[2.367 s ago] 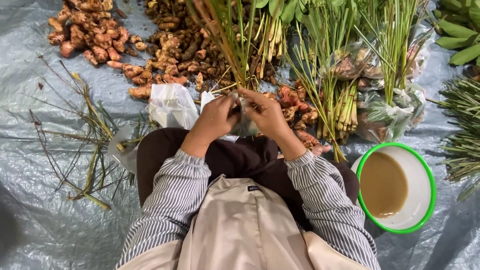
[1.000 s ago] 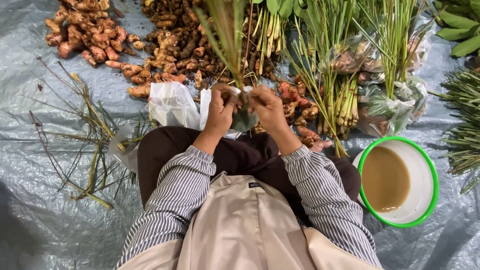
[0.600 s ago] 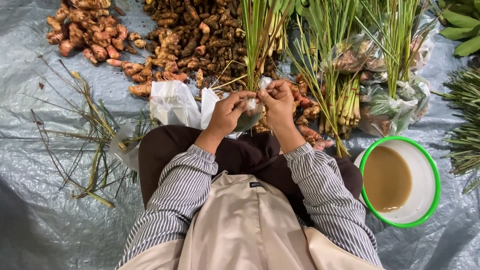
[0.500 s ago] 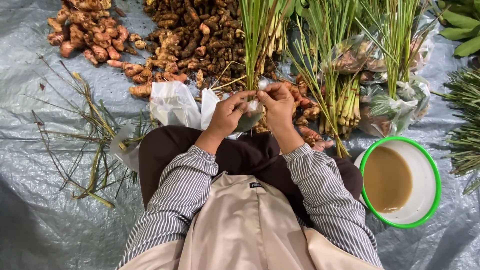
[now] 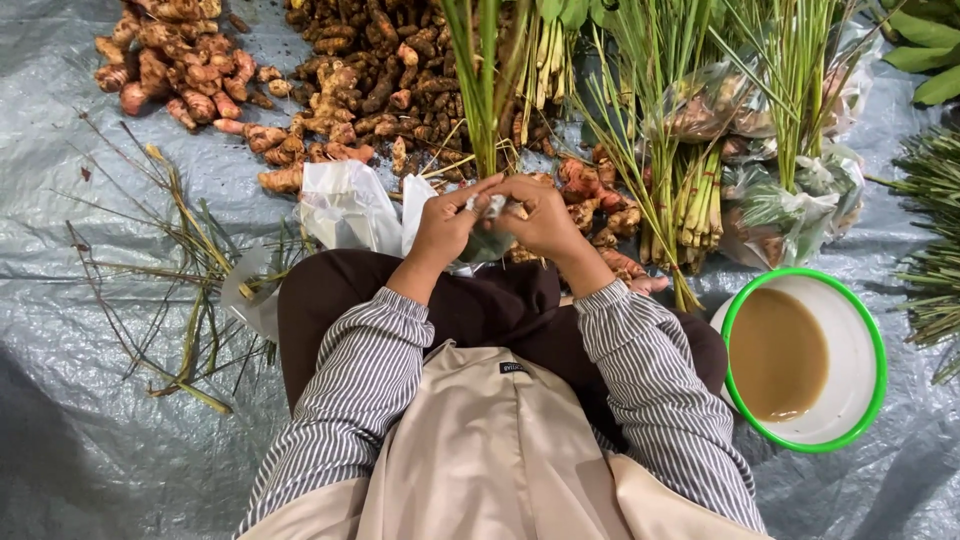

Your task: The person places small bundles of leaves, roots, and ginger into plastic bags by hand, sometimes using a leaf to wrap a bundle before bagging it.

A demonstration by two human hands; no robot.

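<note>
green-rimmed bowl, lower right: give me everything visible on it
The bowl is round, white inside with a bright green rim, and looks like enamel or plastic. It sits upright on the grey tarp, to the right of the person's knee, below the bagged bundles of green stalks. It holds murky brown liquid pooled toward its left side, leaving the right inner wall bare. Neither hand touches it; both are busy at the middle.
</note>
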